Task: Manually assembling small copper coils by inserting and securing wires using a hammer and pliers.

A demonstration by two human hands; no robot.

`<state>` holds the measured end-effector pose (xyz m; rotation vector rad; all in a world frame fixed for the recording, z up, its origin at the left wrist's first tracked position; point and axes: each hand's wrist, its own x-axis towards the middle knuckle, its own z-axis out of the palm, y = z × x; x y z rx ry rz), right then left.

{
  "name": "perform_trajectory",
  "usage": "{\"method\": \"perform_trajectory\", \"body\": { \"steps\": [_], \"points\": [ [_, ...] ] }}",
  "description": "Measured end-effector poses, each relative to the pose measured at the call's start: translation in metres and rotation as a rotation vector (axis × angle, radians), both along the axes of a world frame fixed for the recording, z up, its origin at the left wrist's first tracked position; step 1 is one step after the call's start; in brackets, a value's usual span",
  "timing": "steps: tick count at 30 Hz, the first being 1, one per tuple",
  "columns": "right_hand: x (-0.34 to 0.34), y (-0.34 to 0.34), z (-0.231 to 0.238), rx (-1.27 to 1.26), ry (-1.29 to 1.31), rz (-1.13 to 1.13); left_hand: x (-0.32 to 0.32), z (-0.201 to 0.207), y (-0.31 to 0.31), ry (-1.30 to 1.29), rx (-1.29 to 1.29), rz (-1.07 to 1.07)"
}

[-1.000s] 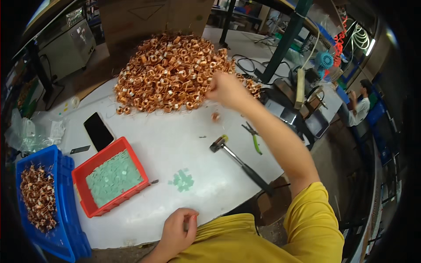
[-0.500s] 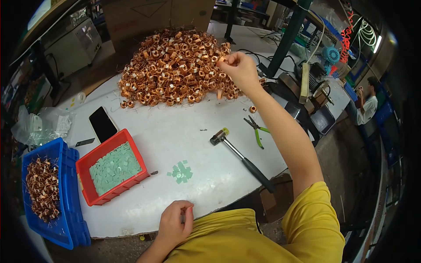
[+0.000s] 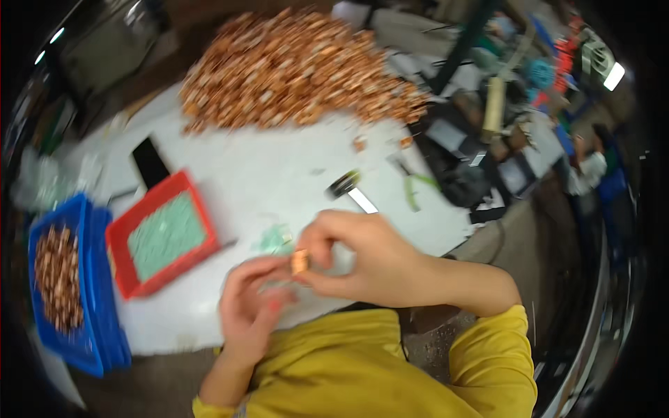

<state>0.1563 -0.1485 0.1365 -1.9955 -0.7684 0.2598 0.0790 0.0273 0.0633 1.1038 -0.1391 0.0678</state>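
Note:
My right hand [image 3: 366,258] pinches a small copper wire coil [image 3: 300,262] between thumb and fingers, above the near edge of the table. Close against it on the left is my left hand [image 3: 251,306], fingers curved and the thumb apart from them; its fingertips reach toward the coil, but motion blur hides whether they touch it. Just beyond the hands lie several loose pale green chips [image 3: 276,239]. A hammer [image 3: 363,200] lies partly hidden behind my right hand. At the far side of the table rises a large heap of copper coils [image 3: 286,76].
To the left, a red bin [image 3: 202,191] holds many green chips, beside a blue crate [image 3: 87,292] with copper coils. A black phone [image 3: 150,162] lies behind the bin. Green-handled pliers [image 3: 410,189] lie on the right, near two stray coils. A person [image 3: 591,167] is farther right.
My right hand has come back from the heap to my left hand with a coil in it. My left hand has risen and its fingers have spread. The whole view has shifted.

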Motion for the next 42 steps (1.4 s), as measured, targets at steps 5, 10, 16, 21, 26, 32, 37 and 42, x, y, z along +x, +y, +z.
{"method": "perform_trajectory", "body": {
  "steps": [5, 10, 16, 21, 26, 32, 37, 42],
  "points": [
    [-0.014, 0.004, -0.004, -0.029, 0.081, -0.036, 0.009, 0.003, -0.006, 0.138, -0.209, -0.187],
    [-0.024, 0.0, -0.016, -0.023, 0.047, -0.062, 0.008, -0.013, -0.009, 0.11, -0.249, -0.167],
    [-0.022, -0.012, -0.011, -0.033, -0.077, 0.026, -0.002, -0.021, -0.004, 0.308, -0.442, -0.269],
    [-0.009, -0.013, -0.011, -0.05, 0.025, 0.05, -0.006, -0.015, -0.006, 0.507, -0.63, -0.462],
    [-0.006, -0.015, -0.013, -0.091, 0.055, 0.13, -0.01, -0.017, -0.012, 0.514, -0.596, -0.575],
    [-0.011, -0.015, -0.026, -0.187, -0.378, 0.134, -0.015, -0.022, -0.018, 0.477, -0.454, -0.56],
    [-0.018, -0.021, -0.027, -0.146, -0.706, 0.121, -0.022, -0.028, -0.019, 0.419, -0.389, -0.509],
    [-0.052, -0.044, -0.022, -0.034, -0.997, 0.288, -0.023, -0.027, -0.014, 0.416, -0.585, -0.426]
  ]
}}
